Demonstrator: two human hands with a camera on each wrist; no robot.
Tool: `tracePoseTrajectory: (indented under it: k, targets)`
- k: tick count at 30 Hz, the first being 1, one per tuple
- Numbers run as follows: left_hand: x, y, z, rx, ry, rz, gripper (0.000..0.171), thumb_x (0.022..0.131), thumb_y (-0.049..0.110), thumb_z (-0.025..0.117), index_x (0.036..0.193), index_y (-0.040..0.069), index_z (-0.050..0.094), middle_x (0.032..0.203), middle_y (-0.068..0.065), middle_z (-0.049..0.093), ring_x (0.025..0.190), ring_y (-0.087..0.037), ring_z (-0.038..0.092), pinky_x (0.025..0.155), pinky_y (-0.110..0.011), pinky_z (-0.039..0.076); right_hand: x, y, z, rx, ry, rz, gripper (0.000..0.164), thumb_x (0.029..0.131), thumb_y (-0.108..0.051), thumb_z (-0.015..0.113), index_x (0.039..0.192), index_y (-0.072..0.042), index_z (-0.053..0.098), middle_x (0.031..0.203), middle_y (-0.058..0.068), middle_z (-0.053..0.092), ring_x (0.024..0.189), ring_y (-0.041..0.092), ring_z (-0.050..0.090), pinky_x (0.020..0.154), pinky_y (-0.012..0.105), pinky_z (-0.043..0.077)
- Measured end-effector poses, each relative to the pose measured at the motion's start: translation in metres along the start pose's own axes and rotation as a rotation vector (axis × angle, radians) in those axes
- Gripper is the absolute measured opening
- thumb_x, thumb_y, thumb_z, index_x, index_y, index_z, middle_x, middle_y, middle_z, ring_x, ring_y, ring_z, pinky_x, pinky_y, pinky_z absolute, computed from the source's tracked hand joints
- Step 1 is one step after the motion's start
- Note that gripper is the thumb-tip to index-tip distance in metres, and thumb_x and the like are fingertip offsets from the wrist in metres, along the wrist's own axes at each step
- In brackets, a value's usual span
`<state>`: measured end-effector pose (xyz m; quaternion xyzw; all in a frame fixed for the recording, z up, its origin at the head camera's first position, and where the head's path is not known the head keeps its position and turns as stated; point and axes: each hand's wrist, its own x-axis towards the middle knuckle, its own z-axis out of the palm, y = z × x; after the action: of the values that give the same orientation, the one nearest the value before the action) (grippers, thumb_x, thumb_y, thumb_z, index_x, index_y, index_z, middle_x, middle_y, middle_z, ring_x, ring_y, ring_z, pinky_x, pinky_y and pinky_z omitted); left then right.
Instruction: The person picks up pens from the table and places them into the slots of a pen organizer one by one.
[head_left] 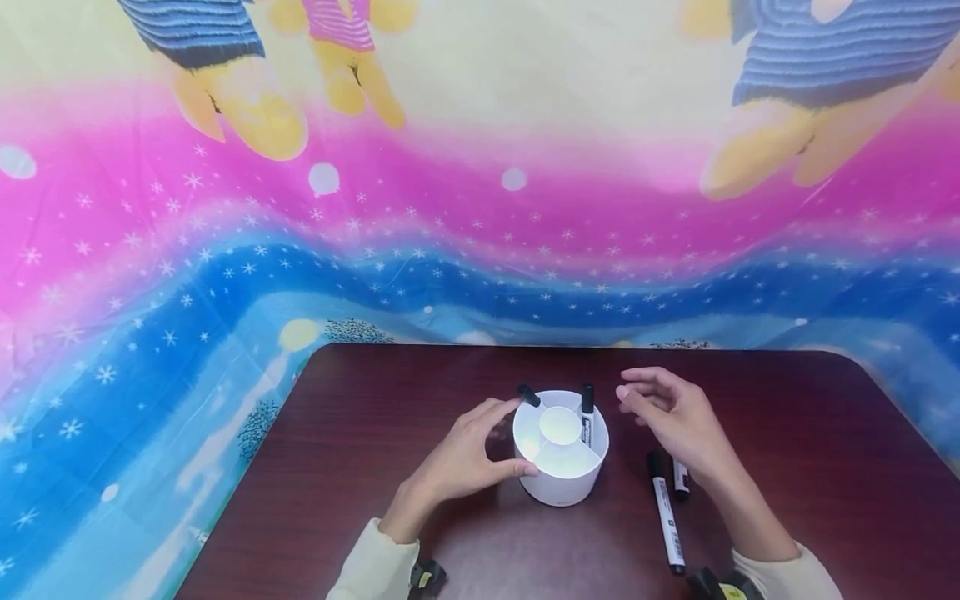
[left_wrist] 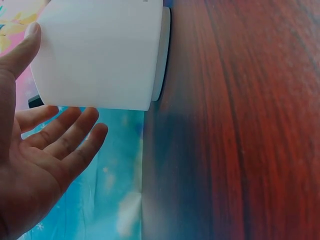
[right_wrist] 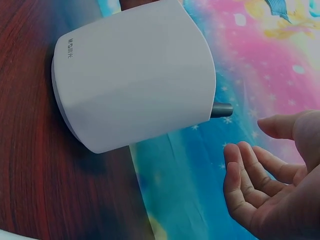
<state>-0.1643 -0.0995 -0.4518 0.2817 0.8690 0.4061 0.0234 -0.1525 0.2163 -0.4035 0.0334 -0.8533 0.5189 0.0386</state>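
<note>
A white round desk organizer [head_left: 564, 490] with inner dividers and a central cup stands on the table. One black-capped marker [head_left: 587, 412] stands in its right compartment. Another marker's black cap [head_left: 528, 395] leans over the back left rim. My left hand [head_left: 474, 454] spans the organizer's left side, thumb at the front rim and fingers loosely stretched toward the back. In the left wrist view its fingertips [left_wrist: 94, 113] lie right at the organizer's wall. To the right, my right hand [head_left: 675, 417] hovers apart from it, fingers relaxed, holding nothing.
Two markers lie on the dark wooden table [head_left: 420, 375] to the right: a long white-bodied marker [head_left: 666, 521] and a second marker [head_left: 681, 479] partly hidden by my right hand. A colourful printed cloth [head_left: 465, 208] hangs behind the table. Black wrist devices sit at both sleeves.
</note>
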Motion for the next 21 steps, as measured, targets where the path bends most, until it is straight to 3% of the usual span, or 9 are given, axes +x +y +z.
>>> tracePoseTrajectory:
  k: [5, 10, 16, 21]
  targets:
    - [0.0, 0.0, -0.001, 0.003, -0.011, -0.014, 0.091, 0.083, 0.048, 0.092, 0.16, 0.023, 0.051, 0.143, 0.006, 0.064, 0.12, -0.018, 0.068, 0.106, -0.037, 0.059, 0.001, 0.001, -0.001, 0.013, 0.0, -0.002, 0.043, 0.106, -0.028, 0.07, 0.141, -0.003, 0.064, 0.119, 0.02, 0.076, 0.09, 0.0, 0.073, 0.08, 0.026, 0.063]
    - [0.001, 0.001, -0.002, -0.002, -0.025, -0.02, 0.101, 0.083, 0.05, 0.092, 0.165, 0.018, 0.042, 0.153, 0.0, 0.06, 0.124, -0.018, 0.068, 0.108, -0.04, 0.058, 0.002, 0.001, -0.002, 0.007, -0.007, 0.006, 0.044, 0.106, -0.03, 0.07, 0.141, -0.003, 0.064, 0.12, 0.019, 0.076, 0.09, 0.0, 0.073, 0.08, 0.023, 0.062]
    - [0.0, -0.001, -0.005, -0.012, -0.009, -0.008, 0.104, 0.082, 0.049, 0.093, 0.166, 0.017, 0.041, 0.141, 0.001, 0.064, 0.123, -0.015, 0.069, 0.108, -0.037, 0.058, 0.0, 0.007, -0.006, -0.014, -0.009, 0.022, 0.046, 0.106, -0.031, 0.07, 0.143, -0.004, 0.063, 0.122, 0.019, 0.075, 0.091, -0.001, 0.073, 0.08, 0.023, 0.062]
    - [-0.002, -0.003, -0.007, 0.007, -0.016, -0.009, 0.099, 0.082, 0.05, 0.092, 0.164, 0.022, 0.044, 0.144, 0.004, 0.063, 0.124, -0.015, 0.069, 0.108, -0.04, 0.058, -0.002, 0.015, -0.014, -0.024, 0.007, 0.017, 0.045, 0.107, -0.03, 0.07, 0.142, -0.003, 0.064, 0.119, 0.017, 0.077, 0.09, -0.001, 0.074, 0.079, 0.023, 0.062]
